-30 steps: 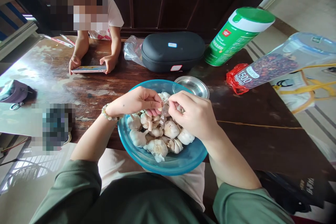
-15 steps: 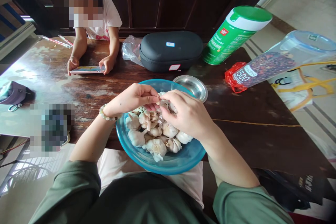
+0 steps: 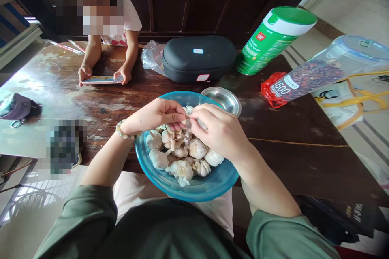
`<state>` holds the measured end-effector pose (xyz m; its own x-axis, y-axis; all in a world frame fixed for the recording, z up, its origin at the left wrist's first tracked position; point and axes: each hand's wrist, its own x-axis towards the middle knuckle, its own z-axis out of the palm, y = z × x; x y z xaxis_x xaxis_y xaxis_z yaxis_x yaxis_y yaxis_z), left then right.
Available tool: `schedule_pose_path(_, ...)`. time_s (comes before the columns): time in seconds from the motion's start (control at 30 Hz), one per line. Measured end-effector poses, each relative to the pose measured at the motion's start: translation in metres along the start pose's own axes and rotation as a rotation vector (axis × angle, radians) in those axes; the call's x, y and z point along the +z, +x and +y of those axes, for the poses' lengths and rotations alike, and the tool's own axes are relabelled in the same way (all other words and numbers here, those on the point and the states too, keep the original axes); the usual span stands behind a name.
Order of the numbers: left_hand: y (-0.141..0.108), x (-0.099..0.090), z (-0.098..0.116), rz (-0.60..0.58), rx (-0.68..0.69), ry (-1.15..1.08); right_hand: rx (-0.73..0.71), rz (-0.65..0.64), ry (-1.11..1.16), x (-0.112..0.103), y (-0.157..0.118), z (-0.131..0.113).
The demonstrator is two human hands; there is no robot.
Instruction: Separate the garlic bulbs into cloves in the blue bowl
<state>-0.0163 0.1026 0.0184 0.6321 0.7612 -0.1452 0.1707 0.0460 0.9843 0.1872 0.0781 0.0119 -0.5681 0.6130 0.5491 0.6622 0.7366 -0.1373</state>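
A blue translucent bowl (image 3: 194, 192) at the table's near edge holds several whitish garlic bulbs (image 3: 180, 170). Above its far part my left hand (image 3: 161, 115), with a beaded bracelet (image 3: 123, 130) on the wrist, pinches a small garlic clove (image 3: 184, 119) between thumb and fingers. My right hand (image 3: 214, 125) is closed just beside it, its thumb and index fingertips pressed together at the clove's papery skin. Behind the right hand, partly covered by the bowl's rim, stands a shallow metal dish (image 3: 229, 101).
On the wooden table (image 3: 288, 141) are a black case (image 3: 199, 58), a plastic bag (image 3: 152, 57), a green can (image 3: 270, 44), a clear jar (image 3: 319, 73) and a purple pouch (image 3: 21, 107). Across the table a person (image 3: 130, 44) holds a phone (image 3: 101, 80).
My right hand's fingertips have drawn slightly away from the left ones and closed together. The person across has shifted the head and a hand a little.
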Motion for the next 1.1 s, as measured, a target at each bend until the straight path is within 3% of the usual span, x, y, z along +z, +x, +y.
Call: schedule_pose_path(1.1, -0.0011, -0.0002, 0.0019, -0.104, 0.003, 0.078, 0.151, 0.077, -0.058, 0.0004, -0.0016, 0.0008)
